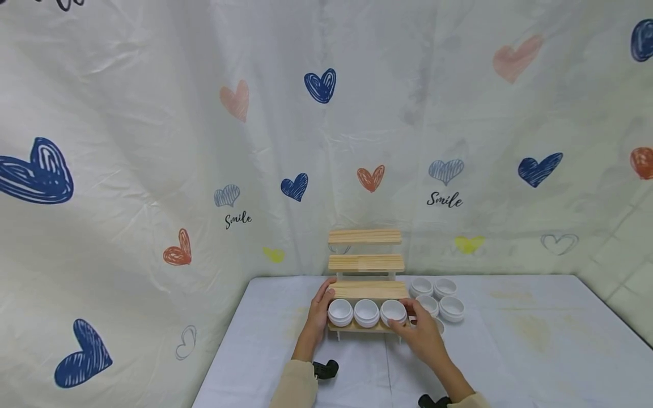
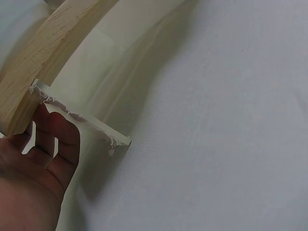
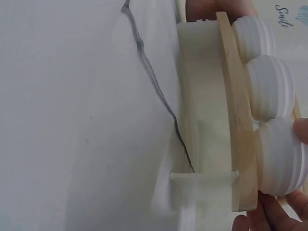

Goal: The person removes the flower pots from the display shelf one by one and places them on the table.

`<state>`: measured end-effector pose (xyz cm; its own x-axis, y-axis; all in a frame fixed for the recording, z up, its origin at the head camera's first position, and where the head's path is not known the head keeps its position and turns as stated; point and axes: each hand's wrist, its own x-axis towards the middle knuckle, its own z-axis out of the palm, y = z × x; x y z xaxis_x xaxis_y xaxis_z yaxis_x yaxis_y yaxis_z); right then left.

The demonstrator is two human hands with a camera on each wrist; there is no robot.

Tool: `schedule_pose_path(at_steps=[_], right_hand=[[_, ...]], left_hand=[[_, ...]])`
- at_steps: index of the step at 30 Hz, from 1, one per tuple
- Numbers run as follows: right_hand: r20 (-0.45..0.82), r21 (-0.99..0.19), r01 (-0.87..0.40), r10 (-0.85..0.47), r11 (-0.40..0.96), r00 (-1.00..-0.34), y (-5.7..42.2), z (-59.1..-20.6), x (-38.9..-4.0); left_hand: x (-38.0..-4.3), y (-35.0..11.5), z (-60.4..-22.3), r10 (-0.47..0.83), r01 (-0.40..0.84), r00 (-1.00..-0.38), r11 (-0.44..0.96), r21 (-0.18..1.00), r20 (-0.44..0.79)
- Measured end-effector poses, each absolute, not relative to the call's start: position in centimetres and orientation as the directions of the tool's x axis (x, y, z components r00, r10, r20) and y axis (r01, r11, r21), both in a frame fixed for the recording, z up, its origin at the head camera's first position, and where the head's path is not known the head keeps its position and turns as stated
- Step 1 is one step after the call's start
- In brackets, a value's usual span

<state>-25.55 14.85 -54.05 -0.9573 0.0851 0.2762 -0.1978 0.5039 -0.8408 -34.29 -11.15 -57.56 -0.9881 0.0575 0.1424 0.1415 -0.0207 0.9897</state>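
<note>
A tiered wooden display stand (image 1: 369, 290) with pale supports stands near the back of the table. Three white round jars (image 1: 366, 313), without lids, sit in a row on its lowest board (image 3: 240, 120). At the stand's left end, my left hand (image 1: 317, 311) grips the edge, its fingers curled under the board (image 2: 41, 62) in the left wrist view. My right hand (image 1: 422, 334) holds the rightmost jar (image 3: 281, 156) between thumb and fingers, at the right end of that board. The upper boards carry nothing.
Several more white open jars (image 1: 452, 309) stand on the table just right of the stand, partly hidden by my right hand. A white cloth (image 1: 510, 351) covers the table. Behind it hangs a pale curtain (image 1: 398, 124) printed with hearts.
</note>
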Motion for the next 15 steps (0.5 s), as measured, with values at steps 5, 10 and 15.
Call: schedule_pose_path(at_steps=[5,10,15], right_hand=[[0.306,-0.836,-0.218,0.097,0.504,-0.947,14.76,-54.35,-25.60],[0.302,-0.834,-0.211,0.102,0.510,-0.948,14.66,-54.40,-25.62],[0.264,-0.846,-0.178,0.104,0.503,-0.959,14.63,-54.32,-25.54]], left_hand=[[-34.20,-11.15,-57.52,0.056,0.138,-0.989,-0.019,0.990,0.139],[-34.33,-11.12,-57.55,0.050,0.144,-0.988,-0.027,0.989,0.145],[-34.26,-11.14,-57.70,0.048,0.141,-0.989,-0.027,0.990,0.142]])
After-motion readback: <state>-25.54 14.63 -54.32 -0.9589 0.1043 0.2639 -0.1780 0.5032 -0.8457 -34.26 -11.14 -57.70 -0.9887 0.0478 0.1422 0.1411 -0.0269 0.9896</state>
